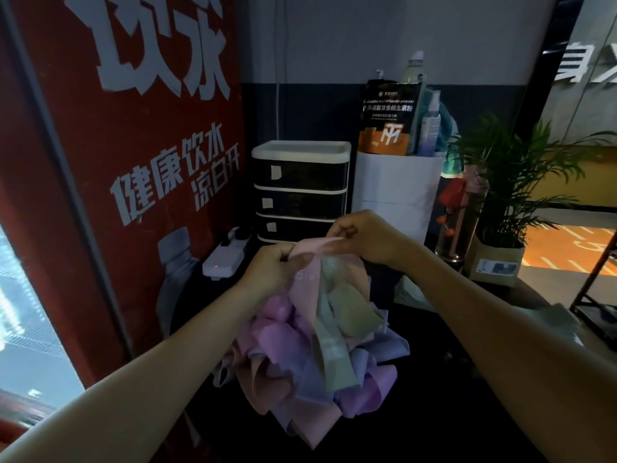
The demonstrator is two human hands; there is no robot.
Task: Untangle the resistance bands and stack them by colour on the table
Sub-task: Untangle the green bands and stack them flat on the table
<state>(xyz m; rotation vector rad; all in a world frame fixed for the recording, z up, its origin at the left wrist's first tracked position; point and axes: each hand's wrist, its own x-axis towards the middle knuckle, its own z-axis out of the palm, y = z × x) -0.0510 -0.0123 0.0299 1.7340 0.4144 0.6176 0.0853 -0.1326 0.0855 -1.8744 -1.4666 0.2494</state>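
Hands: left hand (272, 264) and right hand (362, 237) pinch a pink band (317, 245).
Bundle: tangled resistance bands (310, 355) hang below (pink, purple, green, blue).

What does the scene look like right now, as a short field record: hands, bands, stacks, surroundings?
left hand: pinches the pink band at its top
right hand: pinches the same pink band
tangle of bands: pink, purple, blue, green and orange, hanging bunched below the hands
sorted stacks: none visible
table: dark, under the tangle
behind: drawer unit, potted plant
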